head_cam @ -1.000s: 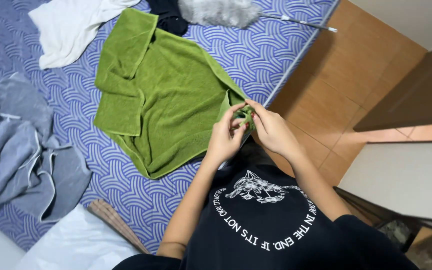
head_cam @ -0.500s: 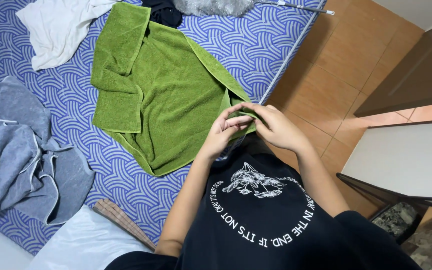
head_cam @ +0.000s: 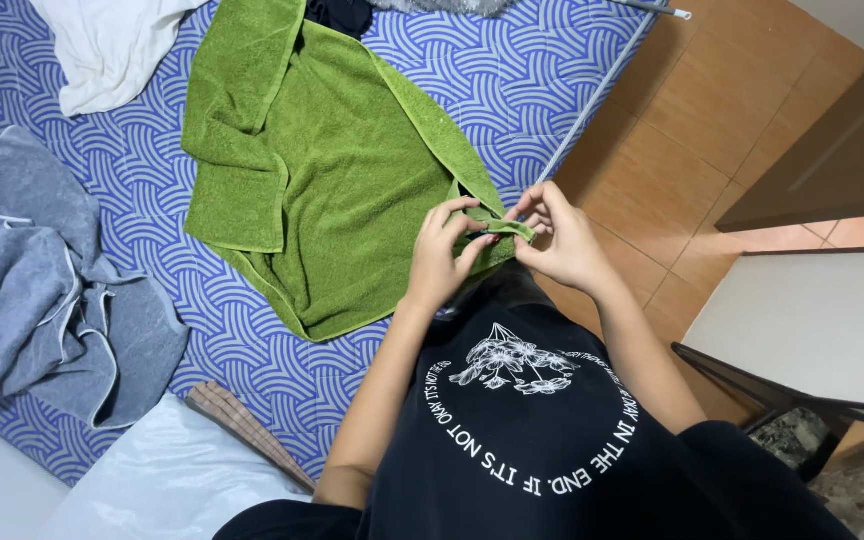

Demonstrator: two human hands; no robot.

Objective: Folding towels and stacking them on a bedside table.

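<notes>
Green towel corner between fingers

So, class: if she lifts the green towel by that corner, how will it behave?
The green towel would likely hang limp: it already lies folded and creased. Its thick pile suggests moderate weight and easy grip; both hands pinch its corner.

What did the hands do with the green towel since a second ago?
Both hands, the left hand and the right hand, kept pinching the near corner of the green terry towel. They moved slightly apart, pulling the corner into a short taut strip between the fingertips. The rest of the towel, the crumpled grey cloth and the white cloth stayed put on the blue patterned sheet.
</notes>
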